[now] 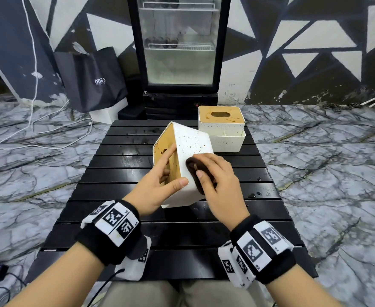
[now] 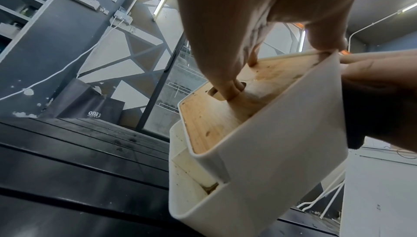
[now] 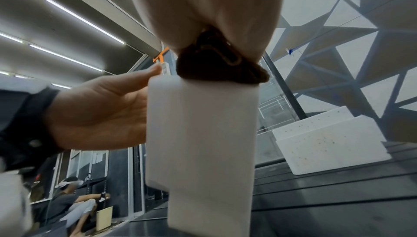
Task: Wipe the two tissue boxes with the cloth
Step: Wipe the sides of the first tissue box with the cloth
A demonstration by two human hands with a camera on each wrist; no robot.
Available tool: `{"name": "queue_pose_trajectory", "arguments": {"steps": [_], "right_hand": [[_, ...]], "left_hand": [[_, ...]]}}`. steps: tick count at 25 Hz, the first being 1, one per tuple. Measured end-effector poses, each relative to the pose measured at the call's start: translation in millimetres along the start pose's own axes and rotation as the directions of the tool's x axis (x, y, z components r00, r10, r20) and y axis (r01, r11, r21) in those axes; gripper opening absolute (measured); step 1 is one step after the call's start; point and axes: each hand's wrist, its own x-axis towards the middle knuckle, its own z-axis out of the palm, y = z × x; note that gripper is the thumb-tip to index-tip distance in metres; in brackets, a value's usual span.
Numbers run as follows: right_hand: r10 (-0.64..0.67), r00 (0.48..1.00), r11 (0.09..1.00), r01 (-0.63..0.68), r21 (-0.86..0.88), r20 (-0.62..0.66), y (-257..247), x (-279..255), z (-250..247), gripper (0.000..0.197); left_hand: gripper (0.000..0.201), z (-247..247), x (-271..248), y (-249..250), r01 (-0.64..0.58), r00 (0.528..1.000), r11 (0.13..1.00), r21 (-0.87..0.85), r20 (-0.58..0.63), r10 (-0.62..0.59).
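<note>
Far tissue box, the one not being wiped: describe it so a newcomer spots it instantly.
On the black slatted table, look to the far right corner, in front of the glass-door fridge. The far tissue box stands upright there, white with brown specks, its wooden lid with the oval slot facing up. Unlike the tilted box gripped by the left hand and rubbed with the dark cloth, no hand touches it.

black wristbands point(image 1: 115, 238) — white marker blocks — khaki trousers point(image 1: 182, 293)
</note>
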Motion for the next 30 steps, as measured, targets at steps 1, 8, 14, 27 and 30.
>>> {"name": "queue_pose_trajectory", "arguments": {"steps": [1,8,14,27,30], "right_hand": [[-0.002,1.000,1.000,0.002,0.008,-0.003,-3,-4,1,0.037],[-0.037,0.999,0.999,0.037,0.003,0.019,-4,11,2,0.034],[-0.035,0.999,0.999,0.034,-0.026,-0.033,7,-6,0,0.034],[0.035,0.998,0.998,-0.037,-0.040,-0.057,9,24,-1,0.037],[0.030,0.997,0.998,-0.035,-0.060,-0.078,4,18,3,0.037]], "left_hand": [[0.092,1,0,0,0.000,1.000,1.000,-0.001,0.004,0.000],[0.090,2,-3,1,-0.025,0.999,1.000,0.012,0.032,0.024],[0.077,5,-6,6,0.011,0.999,0.999,-0.035,-0.037,-0.013],[0.091,0,-5,5,0.044,0.999,0.998,-0.033,0.010,-0.044],[0.086,-2,-6,7,0.045,0.999,0.998,-0.048,0.018,-0.044]]}}
